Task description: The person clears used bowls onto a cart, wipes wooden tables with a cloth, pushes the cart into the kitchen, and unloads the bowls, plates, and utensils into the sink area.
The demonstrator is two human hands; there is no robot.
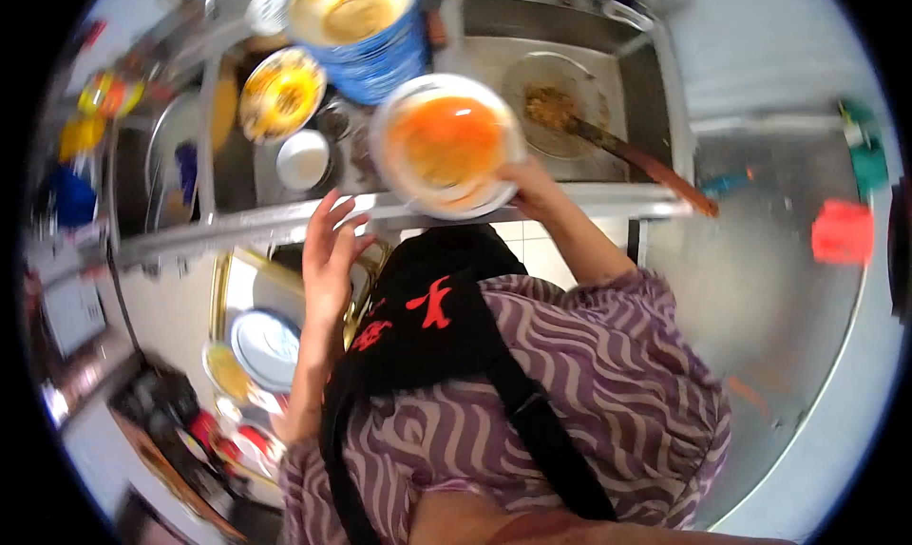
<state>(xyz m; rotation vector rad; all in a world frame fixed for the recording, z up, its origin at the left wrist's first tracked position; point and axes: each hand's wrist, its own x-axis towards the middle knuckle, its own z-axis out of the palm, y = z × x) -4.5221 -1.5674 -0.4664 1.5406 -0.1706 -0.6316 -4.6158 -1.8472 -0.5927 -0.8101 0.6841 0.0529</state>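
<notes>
My right hand [528, 186] grips the rim of a white plate [388, 155] smeared with orange sauce, held over the front edge of the sinks. My left hand [332, 239] is raised empty below that edge, fingers apart. Beyond the plate stands a tall stack of blue-and-white bowls [373, 65]. Left of the stack are a patterned bowl with yellow-orange residue [283, 95] and a small white bowl [304, 159]. In the right sink [494, 51], food scraps [549, 108] lie near a wooden-handled tool [655, 168].
A steel counter [741, 307] on the right holds a red item [843, 232] and a green item [866, 160]. Another basin [142, 184] is at the far left. Low on the left are a pale oval lid or dish [265, 349] and a gold-edged tray [220, 288].
</notes>
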